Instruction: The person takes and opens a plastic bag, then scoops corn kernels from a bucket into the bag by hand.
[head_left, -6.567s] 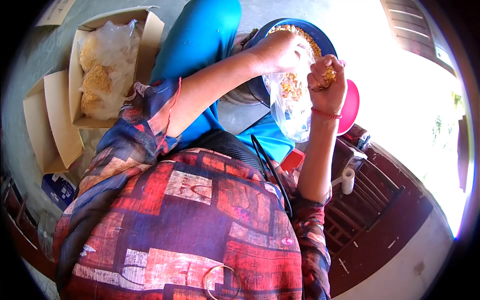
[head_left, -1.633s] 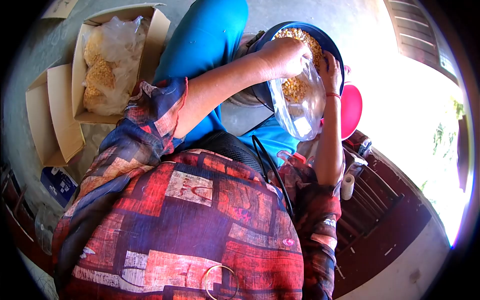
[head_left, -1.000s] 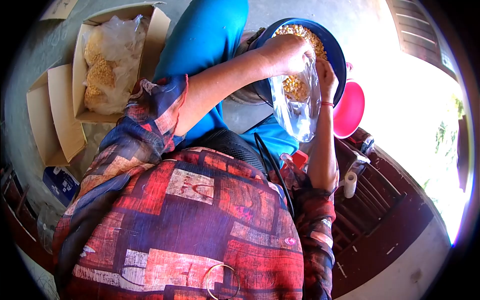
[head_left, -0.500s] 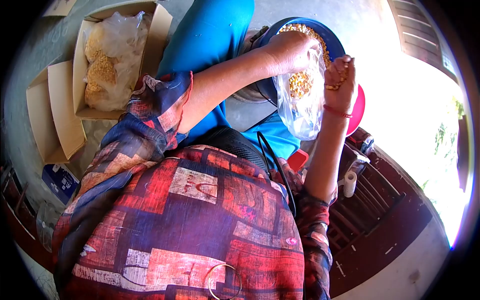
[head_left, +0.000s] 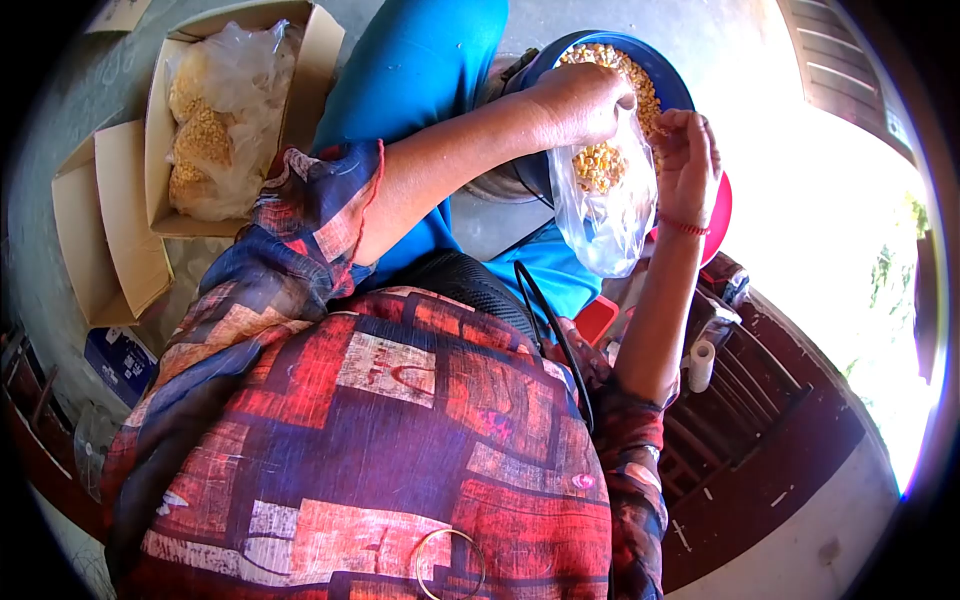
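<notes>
My left hand (head_left: 590,104) is closed on the top edge of a clear plastic bag (head_left: 605,225), which hangs in front of a blue tub (head_left: 665,75). Yellow-orange corn kernels (head_left: 600,168) show in the bag's upper part. More loose kernels (head_left: 625,65) fill the tub behind it. To the right of the bag, my right hand (head_left: 688,165) is turned toward its mouth, fingers loosely bent and partly apart. Its visible palm looks bare; the fingertips overlap the tub's kernels, so small pieces there are hard to make out.
At upper left, a cardboard box (head_left: 325,65) holds clear bags of kernels (head_left: 205,140). Another open carton (head_left: 95,230) stands beside it. A pink-red round container (head_left: 718,225) is partly hidden behind my right wrist. A red object (head_left: 597,320) lies near my lap.
My right hand has tipped toward the bag; kernels seen in its palm earlier no longer show there. The bag has swung slightly, still held by my left hand.
</notes>
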